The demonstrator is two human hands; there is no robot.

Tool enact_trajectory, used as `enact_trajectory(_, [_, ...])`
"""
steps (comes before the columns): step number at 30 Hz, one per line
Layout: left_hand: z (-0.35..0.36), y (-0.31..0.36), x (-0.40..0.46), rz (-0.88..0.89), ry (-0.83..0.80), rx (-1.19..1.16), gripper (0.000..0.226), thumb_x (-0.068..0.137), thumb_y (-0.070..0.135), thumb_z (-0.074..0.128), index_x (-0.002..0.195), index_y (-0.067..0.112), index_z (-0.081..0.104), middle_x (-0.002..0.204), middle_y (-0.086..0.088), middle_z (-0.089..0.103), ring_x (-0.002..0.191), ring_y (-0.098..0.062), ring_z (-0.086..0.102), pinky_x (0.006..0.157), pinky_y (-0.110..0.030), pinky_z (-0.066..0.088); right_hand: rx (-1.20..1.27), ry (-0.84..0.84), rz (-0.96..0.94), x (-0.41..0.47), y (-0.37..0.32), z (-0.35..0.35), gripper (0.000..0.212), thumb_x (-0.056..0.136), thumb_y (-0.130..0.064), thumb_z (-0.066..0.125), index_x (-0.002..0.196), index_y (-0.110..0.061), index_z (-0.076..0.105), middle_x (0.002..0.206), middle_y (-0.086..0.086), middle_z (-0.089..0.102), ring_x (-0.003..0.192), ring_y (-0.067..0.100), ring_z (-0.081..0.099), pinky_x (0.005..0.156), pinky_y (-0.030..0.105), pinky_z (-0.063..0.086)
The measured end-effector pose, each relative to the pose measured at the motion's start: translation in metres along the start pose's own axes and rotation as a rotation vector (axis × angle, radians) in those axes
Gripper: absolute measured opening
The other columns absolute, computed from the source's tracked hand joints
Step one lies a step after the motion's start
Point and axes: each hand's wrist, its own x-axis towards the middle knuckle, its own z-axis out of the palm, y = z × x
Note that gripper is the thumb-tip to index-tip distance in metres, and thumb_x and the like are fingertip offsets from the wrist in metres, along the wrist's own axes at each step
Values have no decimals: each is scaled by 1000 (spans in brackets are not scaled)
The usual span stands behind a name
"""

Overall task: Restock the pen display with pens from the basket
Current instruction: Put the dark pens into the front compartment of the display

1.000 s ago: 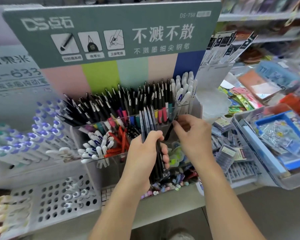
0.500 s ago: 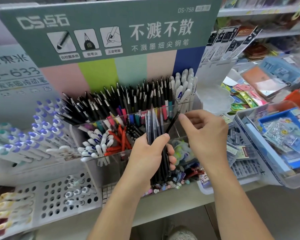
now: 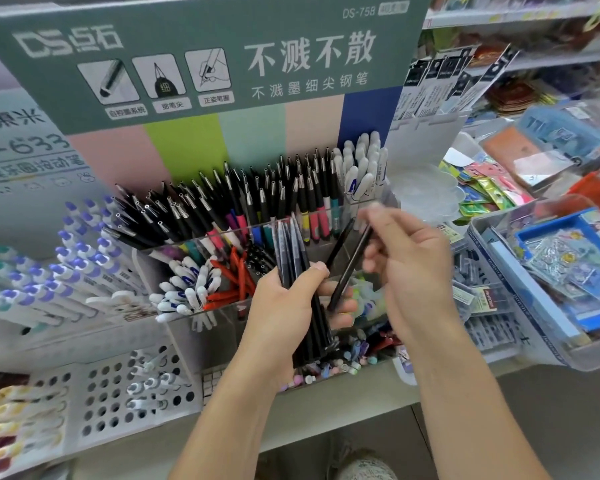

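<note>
Left hand (image 3: 284,306) is gripping a bundle of slim dark pens (image 3: 302,282), smooth plastic barrels fanning up toward 12 o'clock, thumb curling across the front. Right hand (image 3: 409,268) is pinching a single black pen (image 3: 349,268) near its top end, the thin cylinder slanting down toward 7 o'clock with its lower tip just beside the left fingers; fingertips are motion-blurred. Hands are sitting close together, each clamped on pens, in front of the clear acrylic pen display (image 3: 222,317). At 12 o'clock the display's back row is holding black pens with shiny metal tips (image 3: 243,202), tilted and packed tight. White capped markers (image 3: 364,168) are standing at 1 o'clock. At 9 o'clock a front compartment is holding red pens (image 3: 236,275) and rounded white ones. A green cardboard header sign (image 3: 201,57) is standing behind. At 3 o'clock a clear plastic bin (image 3: 492,258) is holding flat packets. At 8 o'clock a white perforated plastic basket (image 3: 101,396) is sitting on the shelf.
</note>
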Motion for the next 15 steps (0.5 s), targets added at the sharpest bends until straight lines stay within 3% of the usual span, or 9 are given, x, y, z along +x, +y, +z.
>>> enact_trajectory(4, [-8,3,0,31,31,82,22,101,23,59,106,1,57,70,-15,68,59,-27,67,56,-32,56,-97,93,-234,13,-12,-14,16,98,-14,64,87,-13,75,71,2,65,58,14,59,53,23,54])
enact_trajectory(10, [-7,2,0,57,55,112,19,101,27,59,105,8,57,57,-2,48,50,-19,46,49,-30,47,-507,39,-292,19,24,-18,11,96,-15,68,88,-18,75,72,-5,73,69,14,73,69,34,62])
enact_trajectory(12, [-4,3,1,44,61,84,18,101,27,59,101,9,57,57,-3,47,49,-19,45,47,-30,45,-608,49,-353,21,38,-16,10,92,-13,72,94,-23,74,78,-10,73,74,8,71,74,30,61])
enact_trajectory(15, [-2,2,1,25,56,44,19,102,25,56,96,7,55,57,-4,48,48,-20,45,47,-30,44,-670,95,-410,23,51,-12,14,87,-10,77,100,-15,77,82,-12,73,76,2,69,75,20,58])
